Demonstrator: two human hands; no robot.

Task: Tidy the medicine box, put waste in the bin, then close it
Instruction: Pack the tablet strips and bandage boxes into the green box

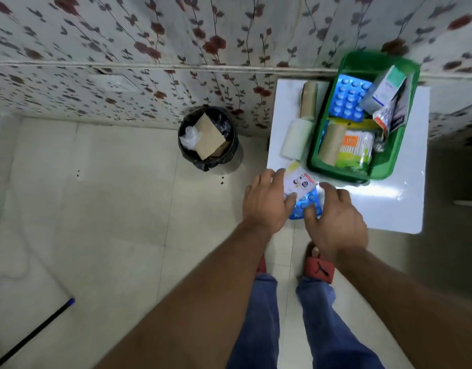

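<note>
A person stands at a small white counter (389,209), seen from above, with both bare arms reaching forward.

The left hand (265,202) and right hand (336,222) meet at the counter's near left corner, at about 7 o'clock from the open green medicine box (389,166). The left hand's fingers (272,177) are curled onto a white printed packet (300,181), thumb against its near edge. The right hand's fingers (329,189) are bent down over a blue blister strip (307,202) that lies partly under the packet; whether they actually pinch it I cannot tell.

The medicine box sits at the counter's far side, close to the flowered wall (123,49). Inside it are a larger blue blister sheet (349,99), a small white and green carton (386,86), a brown roll (332,145), a pack of cotton buds (356,150) and some foil sachets (384,115).

On the counter at the box's 9 o'clock side lie a second brown roll (309,98) and a pale white roll (296,139), end to end.

On the tiled floor (96,209), at 9 o'clock from the counter and well apart from the hands, stands a bin (208,139) lined with a black bag, holding a piece of brown card and clear plastic.
</note>
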